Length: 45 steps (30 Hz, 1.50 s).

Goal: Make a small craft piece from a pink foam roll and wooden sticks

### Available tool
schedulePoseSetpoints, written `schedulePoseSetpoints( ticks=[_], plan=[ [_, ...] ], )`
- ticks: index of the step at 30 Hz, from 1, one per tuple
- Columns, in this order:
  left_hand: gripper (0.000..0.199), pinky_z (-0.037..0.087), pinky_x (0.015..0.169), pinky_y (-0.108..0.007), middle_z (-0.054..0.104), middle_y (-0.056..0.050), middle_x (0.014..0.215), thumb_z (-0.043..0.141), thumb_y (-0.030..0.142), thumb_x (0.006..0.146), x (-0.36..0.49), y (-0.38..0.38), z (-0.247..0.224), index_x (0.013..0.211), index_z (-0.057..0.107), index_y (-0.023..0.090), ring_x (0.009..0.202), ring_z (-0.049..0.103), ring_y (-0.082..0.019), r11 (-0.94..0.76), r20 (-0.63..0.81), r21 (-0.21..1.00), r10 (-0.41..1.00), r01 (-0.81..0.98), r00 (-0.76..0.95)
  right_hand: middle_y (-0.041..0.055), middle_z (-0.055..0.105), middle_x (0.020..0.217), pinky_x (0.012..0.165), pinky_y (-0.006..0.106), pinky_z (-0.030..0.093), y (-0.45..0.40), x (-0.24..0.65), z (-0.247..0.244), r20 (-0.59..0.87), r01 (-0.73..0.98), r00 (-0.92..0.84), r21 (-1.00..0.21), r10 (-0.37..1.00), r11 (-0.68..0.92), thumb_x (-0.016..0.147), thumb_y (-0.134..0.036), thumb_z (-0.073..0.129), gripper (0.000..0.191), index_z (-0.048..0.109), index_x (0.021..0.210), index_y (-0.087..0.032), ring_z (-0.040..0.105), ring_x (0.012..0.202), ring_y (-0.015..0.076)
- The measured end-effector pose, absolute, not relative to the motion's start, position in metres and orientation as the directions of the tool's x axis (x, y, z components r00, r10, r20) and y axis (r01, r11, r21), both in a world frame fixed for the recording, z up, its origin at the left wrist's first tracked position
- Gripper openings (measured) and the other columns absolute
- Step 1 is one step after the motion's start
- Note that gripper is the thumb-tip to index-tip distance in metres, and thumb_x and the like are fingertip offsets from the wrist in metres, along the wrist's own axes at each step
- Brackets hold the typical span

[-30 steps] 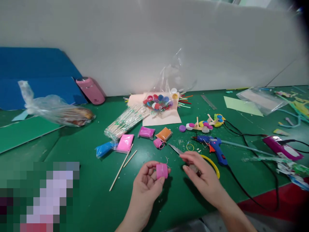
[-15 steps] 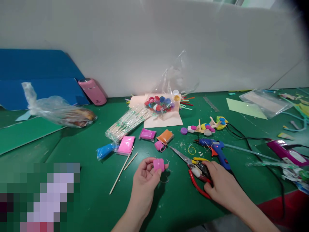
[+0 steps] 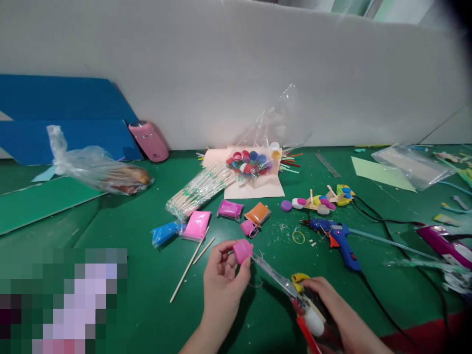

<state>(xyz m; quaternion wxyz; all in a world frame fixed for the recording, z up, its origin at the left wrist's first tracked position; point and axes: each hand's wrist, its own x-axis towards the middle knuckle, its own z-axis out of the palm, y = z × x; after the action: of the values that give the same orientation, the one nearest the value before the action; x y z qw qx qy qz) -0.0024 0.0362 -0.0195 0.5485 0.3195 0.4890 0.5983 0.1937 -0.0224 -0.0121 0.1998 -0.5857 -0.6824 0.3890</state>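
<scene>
My left hand [image 3: 225, 268] pinches a small pink plastic cap [image 3: 242, 251] between thumb and fingers. A pair of scissors [image 3: 275, 274] is in my right hand [image 3: 334, 307], its pointed blades looking nearly closed, with the tip touching or very close to the cap's right edge. Red, yellow and black parts show around the scissors' handle, partly covered by my fingers. Thin clear strands curl below the cap. Just beyond my left hand lies a second pink cap [image 3: 249, 228], against an orange clay packet [image 3: 258, 214].
A blue glue gun [image 3: 341, 238] with a trailing cord lies at right. Behind it is a row of coloured caps and sticks [image 3: 319, 200]. Clay packets [image 3: 197, 224], bagged sticks [image 3: 201, 189], loose sticks [image 3: 188, 268] and a pink bottle [image 3: 150, 141] are at left.
My right hand has lifted the scissors off the table and brought the blade tip left to the pink cap. My left hand keeps holding the cap, now slightly tilted. The view has shifted slightly.
</scene>
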Motion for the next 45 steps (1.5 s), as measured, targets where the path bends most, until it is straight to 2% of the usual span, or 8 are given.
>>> schedulePoseSetpoints(
  ticks=[6, 10, 19, 25, 35, 45],
  plan=[
    [0.028, 0.049, 0.076, -0.031, 0.060, -0.008, 0.092, 0.063, 0.014, 0.066, -0.003, 0.031, -0.027, 0.091, 0.051, 0.016, 0.086, 0.062, -0.022, -0.087, 0.038, 0.981, 0.963, -0.173, -0.266, 0.0121, 0.053, 0.108, 0.076, 0.025, 0.048, -0.031, 0.195, -0.020, -0.115, 0.649, -0.311, -0.751, 0.943, 0.123, 0.062, -0.015, 0.061, 0.054, 0.041, 0.112, -0.017, 0.057, 0.094, 0.0205],
    [0.033, 0.049, 0.076, -0.032, 0.059, -0.008, 0.096, 0.065, 0.011, 0.064, -0.005, 0.029, -0.033, 0.093, 0.053, 0.018, 0.086, 0.062, -0.022, -0.173, 0.139, 0.980, 0.948, -0.096, -0.287, 0.0117, 0.054, 0.107, 0.075, 0.025, 0.048, -0.034, 0.196, -0.021, -0.057, 0.653, -0.320, -0.737, 0.946, 0.176, 0.062, -0.015, 0.062, 0.055, 0.041, 0.113, -0.019, 0.057, 0.094, 0.0211],
    [0.037, 0.045, 0.085, -0.036, 0.055, -0.007, 0.103, 0.062, 0.006, 0.066, -0.005, 0.025, -0.034, 0.097, 0.050, 0.021, 0.096, 0.057, -0.023, -0.191, 0.180, 0.982, 0.940, -0.011, -0.291, 0.0103, 0.057, 0.103, 0.077, 0.024, 0.048, -0.033, 0.193, -0.018, -0.040, 0.653, -0.293, -0.738, 0.955, 0.169, 0.060, -0.010, 0.059, 0.053, 0.045, 0.110, -0.018, 0.059, 0.092, 0.0198],
    [0.046, 0.045, 0.083, -0.039, 0.056, -0.007, 0.104, 0.064, 0.000, 0.061, -0.010, 0.026, -0.042, 0.099, 0.053, 0.024, 0.098, 0.055, -0.023, -0.357, 0.355, 0.933, 0.891, 0.045, -0.282, 0.0099, 0.059, 0.100, 0.075, 0.025, 0.049, -0.031, 0.191, -0.012, -0.076, 0.639, -0.296, -0.757, 0.952, 0.138, 0.063, -0.012, 0.058, 0.047, 0.048, 0.108, -0.018, 0.060, 0.088, 0.0196],
    [0.046, 0.045, 0.083, -0.042, 0.061, -0.007, 0.101, 0.066, -0.001, 0.057, -0.010, 0.025, -0.035, 0.095, 0.059, 0.024, 0.098, 0.055, -0.024, -0.366, 0.347, 0.931, 0.886, -0.002, -0.309, 0.0055, 0.065, 0.092, 0.062, 0.025, 0.053, -0.032, 0.195, -0.011, -0.035, 0.581, -0.323, -0.796, 0.946, 0.169, 0.066, -0.022, 0.061, 0.039, 0.058, 0.104, -0.026, 0.064, 0.078, 0.0213],
    [0.047, 0.047, 0.083, -0.037, 0.060, -0.005, 0.102, 0.065, -0.001, 0.059, -0.011, 0.023, -0.035, 0.098, 0.057, 0.025, 0.096, 0.056, -0.022, -0.325, 0.313, 0.946, 0.904, 0.008, -0.291, 0.0058, 0.067, 0.085, 0.064, 0.025, 0.052, -0.029, 0.189, -0.013, 0.035, 0.587, -0.328, -0.775, 0.944, 0.233, 0.066, -0.029, 0.064, 0.038, 0.060, 0.103, -0.024, 0.064, 0.075, 0.0211]
  ],
)
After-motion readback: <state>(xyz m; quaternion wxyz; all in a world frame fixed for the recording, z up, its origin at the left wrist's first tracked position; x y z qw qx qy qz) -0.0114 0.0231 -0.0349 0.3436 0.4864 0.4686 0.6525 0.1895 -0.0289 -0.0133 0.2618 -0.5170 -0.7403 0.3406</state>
